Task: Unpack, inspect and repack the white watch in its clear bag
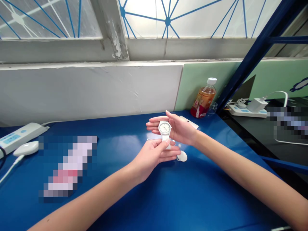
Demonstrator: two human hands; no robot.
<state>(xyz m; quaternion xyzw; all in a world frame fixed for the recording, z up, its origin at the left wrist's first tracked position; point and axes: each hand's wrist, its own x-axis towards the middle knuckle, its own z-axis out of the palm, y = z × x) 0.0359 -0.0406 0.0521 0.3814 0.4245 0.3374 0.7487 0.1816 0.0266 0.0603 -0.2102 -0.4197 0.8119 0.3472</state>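
A white wristwatch [165,128] with a round dial is held up over the blue table [115,199]. My left hand [154,153] pinches its white strap under the thumb, with the other fingers stretched out beneath. Behind the watch face lies my right hand [181,129], palm turned up, thumb raised and fingers extended; the case appears to rest against these fingers. A white oval piece [183,156] is on the table just past my left fingertips. Partly hidden behind my right hand is a white card-like item [191,122].
At the back right stands a drink bottle [203,98]. A blurred-out phone-like object [72,166] lies to the left, near a white charger [27,148] and a power strip [19,136]. A blue metal frame [243,67] rises at the right, with another power strip [247,111] beyond.
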